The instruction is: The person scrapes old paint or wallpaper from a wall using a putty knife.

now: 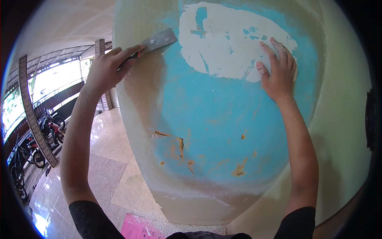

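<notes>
My left hand [105, 68] is closed round the dark handle of a putty knife [161, 40], raised at the upper left. Its broad grey metal blade points right, its tip close to the left edge of a white filler patch [219, 51]. My right hand [278, 69] is spread, fingers apart, over the right side of that patch, with nothing held in it. The patch lies on a curved panel [223, 107], turquoise in the middle and brownish round the edges. Lower on the panel are a jagged crack [182, 147] and several rusty-orange spots.
A pale green wall [342, 131] stands to the right of the panel. At the left are a tiled floor [103, 171], a patterned post [38, 111] and parked motorcycles [49, 129] beside a railing. A pink sheet [137, 227] lies at the panel's foot.
</notes>
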Demonstrator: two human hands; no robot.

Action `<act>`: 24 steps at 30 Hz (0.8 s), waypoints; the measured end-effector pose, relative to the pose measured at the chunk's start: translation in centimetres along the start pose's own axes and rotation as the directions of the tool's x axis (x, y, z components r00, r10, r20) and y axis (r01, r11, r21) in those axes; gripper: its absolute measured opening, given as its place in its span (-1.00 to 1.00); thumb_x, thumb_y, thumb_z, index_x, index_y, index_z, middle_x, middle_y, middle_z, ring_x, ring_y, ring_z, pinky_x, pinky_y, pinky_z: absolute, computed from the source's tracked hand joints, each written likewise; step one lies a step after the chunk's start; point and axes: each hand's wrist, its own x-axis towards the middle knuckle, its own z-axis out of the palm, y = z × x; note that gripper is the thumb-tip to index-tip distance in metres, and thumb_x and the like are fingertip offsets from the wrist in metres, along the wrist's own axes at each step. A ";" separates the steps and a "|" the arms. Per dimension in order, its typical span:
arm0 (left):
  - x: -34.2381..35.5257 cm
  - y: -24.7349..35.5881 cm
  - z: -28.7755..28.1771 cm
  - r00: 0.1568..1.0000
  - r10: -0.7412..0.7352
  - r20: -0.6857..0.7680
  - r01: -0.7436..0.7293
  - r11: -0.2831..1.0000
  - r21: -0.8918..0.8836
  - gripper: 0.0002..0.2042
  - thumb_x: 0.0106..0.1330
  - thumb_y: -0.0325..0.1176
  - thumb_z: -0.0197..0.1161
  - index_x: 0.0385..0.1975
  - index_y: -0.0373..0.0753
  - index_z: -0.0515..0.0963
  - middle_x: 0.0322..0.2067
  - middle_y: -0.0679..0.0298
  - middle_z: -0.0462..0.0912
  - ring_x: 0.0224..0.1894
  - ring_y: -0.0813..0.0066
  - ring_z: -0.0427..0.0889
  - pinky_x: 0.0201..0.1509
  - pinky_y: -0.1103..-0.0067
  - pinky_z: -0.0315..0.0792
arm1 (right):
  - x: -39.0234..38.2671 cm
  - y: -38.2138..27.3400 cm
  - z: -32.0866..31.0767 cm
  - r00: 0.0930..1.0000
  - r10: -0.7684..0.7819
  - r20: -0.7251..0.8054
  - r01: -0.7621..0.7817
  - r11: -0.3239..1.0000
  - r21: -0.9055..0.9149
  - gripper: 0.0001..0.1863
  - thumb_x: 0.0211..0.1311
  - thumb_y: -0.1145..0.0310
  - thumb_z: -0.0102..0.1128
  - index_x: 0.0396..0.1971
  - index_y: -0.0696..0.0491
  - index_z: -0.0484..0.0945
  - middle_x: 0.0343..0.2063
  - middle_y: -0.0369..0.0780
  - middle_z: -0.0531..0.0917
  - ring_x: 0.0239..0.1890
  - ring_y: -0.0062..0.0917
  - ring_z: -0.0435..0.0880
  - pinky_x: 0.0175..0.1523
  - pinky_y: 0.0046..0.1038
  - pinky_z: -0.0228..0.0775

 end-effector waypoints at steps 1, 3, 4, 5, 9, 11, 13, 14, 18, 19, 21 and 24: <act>0.6 -0.4 0.0 0.998 0.063 -0.021 -0.062 0.998 0.018 -0.58 0.40 -0.28 0.23 0.25 0.17 0.49 -0.29 0.24 0.66 -0.38 0.29 0.71 -0.26 0.35 0.60 | 0.1 0.0 -0.1 1.000 -0.002 -0.004 0.002 1.000 0.009 -0.46 0.31 0.12 0.16 0.31 -0.27 0.42 0.36 -0.29 0.34 0.39 -0.27 0.24 0.43 -0.04 -0.04; 1.4 -1.2 0.1 0.991 0.125 -0.041 -0.123 0.992 0.038 -0.61 0.43 -0.20 0.23 0.25 0.22 0.50 -0.34 0.27 0.66 -0.41 0.36 0.70 -0.29 0.38 0.61 | 0.1 0.0 -0.1 1.000 -0.004 -0.008 0.004 1.000 0.019 -0.46 0.31 0.12 0.17 0.31 -0.27 0.42 0.36 -0.30 0.35 0.39 -0.27 0.24 0.44 -0.05 -0.04; 1.8 -1.4 0.4 0.982 0.175 -0.071 -0.172 0.984 0.045 -0.61 0.42 -0.20 0.23 0.24 0.22 0.51 -0.37 0.28 0.65 -0.42 0.36 0.70 -0.28 0.38 0.61 | 0.1 0.0 0.0 1.000 -0.001 -0.008 0.002 1.000 0.011 -0.45 0.30 0.13 0.17 0.31 -0.27 0.42 0.36 -0.30 0.35 0.39 -0.28 0.24 0.44 -0.06 -0.03; 2.0 -1.5 0.6 0.969 0.225 -0.102 -0.220 0.974 0.054 -0.61 0.42 -0.20 0.22 0.24 0.22 0.51 -0.40 0.29 0.64 -0.43 0.37 0.69 -0.27 0.37 0.61 | 0.0 0.0 0.0 1.000 0.001 -0.009 -0.001 1.000 0.004 -0.45 0.30 0.14 0.18 0.30 -0.27 0.42 0.36 -0.30 0.35 0.38 -0.28 0.24 0.43 -0.06 -0.03; 2.5 -1.8 -0.4 0.987 0.163 0.007 -0.163 0.978 0.129 -0.59 0.35 -0.30 0.28 0.20 0.14 0.55 -0.28 0.30 0.69 -0.35 0.31 0.72 -0.22 0.38 0.62 | -0.4 -0.2 0.2 1.000 0.000 -0.014 0.000 1.000 -0.002 -0.45 0.28 0.16 0.19 0.30 -0.27 0.42 0.36 -0.30 0.35 0.38 -0.28 0.26 0.43 -0.06 -0.02; 2.6 -3.0 -1.0 0.969 0.243 0.035 -0.245 0.949 0.200 -0.58 0.32 -0.32 0.27 0.20 0.13 0.55 -0.31 0.32 0.67 -0.37 0.31 0.71 -0.23 0.38 0.62 | -0.6 -0.4 0.3 1.000 0.004 -0.010 -0.004 1.000 0.010 -0.45 0.27 0.18 0.21 0.29 -0.28 0.43 0.35 -0.32 0.36 0.37 -0.29 0.27 0.43 -0.06 -0.01; 2.8 -3.7 -1.1 0.965 0.262 0.032 -0.263 0.942 0.209 -0.57 0.31 -0.34 0.27 0.20 0.13 0.55 -0.33 0.32 0.66 -0.37 0.32 0.70 -0.23 0.38 0.62 | -0.6 -0.4 0.4 1.000 -0.002 -0.019 0.002 1.000 0.006 -0.45 0.28 0.18 0.21 0.29 -0.28 0.43 0.35 -0.32 0.36 0.37 -0.29 0.27 0.43 -0.06 -0.01; 3.0 -3.8 -1.1 0.959 0.280 0.030 -0.280 0.935 0.217 -0.56 0.30 -0.35 0.27 0.20 0.13 0.55 -0.34 0.32 0.66 -0.38 0.32 0.69 -0.23 0.37 0.62 | -0.7 -0.4 0.4 1.000 -0.008 -0.027 0.008 1.000 0.001 -0.46 0.28 0.19 0.21 0.29 -0.29 0.43 0.35 -0.32 0.36 0.37 -0.29 0.27 0.43 -0.07 -0.01; 3.6 -3.4 -1.3 0.960 0.270 0.067 -0.278 0.934 0.224 -0.55 0.29 -0.37 0.27 0.20 0.14 0.55 -0.35 0.32 0.65 -0.38 0.34 0.69 -0.20 0.37 0.64 | -0.5 -0.4 0.3 1.000 -0.002 -0.021 0.002 1.000 -0.006 -0.46 0.28 0.18 0.20 0.29 -0.29 0.44 0.35 -0.32 0.37 0.37 -0.30 0.27 0.43 -0.08 0.00; 3.7 -3.5 -1.2 0.955 0.293 0.054 -0.298 0.932 0.206 -0.55 0.28 -0.38 0.27 0.19 0.14 0.55 -0.35 0.33 0.65 -0.38 0.35 0.69 -0.19 0.37 0.64 | -0.5 -0.4 0.3 1.000 -0.003 -0.020 0.003 1.000 -0.005 -0.46 0.29 0.18 0.21 0.29 -0.29 0.44 0.35 -0.32 0.37 0.37 -0.30 0.28 0.43 -0.08 0.01; 3.9 -3.8 -1.2 0.948 0.314 0.043 -0.317 0.930 0.188 -0.55 0.28 -0.38 0.26 0.19 0.13 0.56 -0.36 0.33 0.65 -0.39 0.35 0.69 -0.17 0.37 0.65 | -0.6 -0.5 0.4 1.000 -0.004 -0.018 0.004 1.000 -0.002 -0.46 0.29 0.18 0.21 0.29 -0.30 0.44 0.35 -0.33 0.37 0.37 -0.30 0.28 0.43 -0.09 0.01; 4.1 -4.2 -1.2 0.945 0.321 0.068 -0.327 0.910 0.255 -0.54 0.27 -0.39 0.26 0.20 0.14 0.55 -0.36 0.34 0.65 -0.38 0.34 0.69 -0.17 0.36 0.64 | -0.6 -0.3 0.3 1.000 -0.004 -0.020 0.004 1.000 -0.009 -0.46 0.28 0.19 0.21 0.29 -0.30 0.43 0.35 -0.33 0.37 0.37 -0.30 0.28 0.42 -0.09 0.02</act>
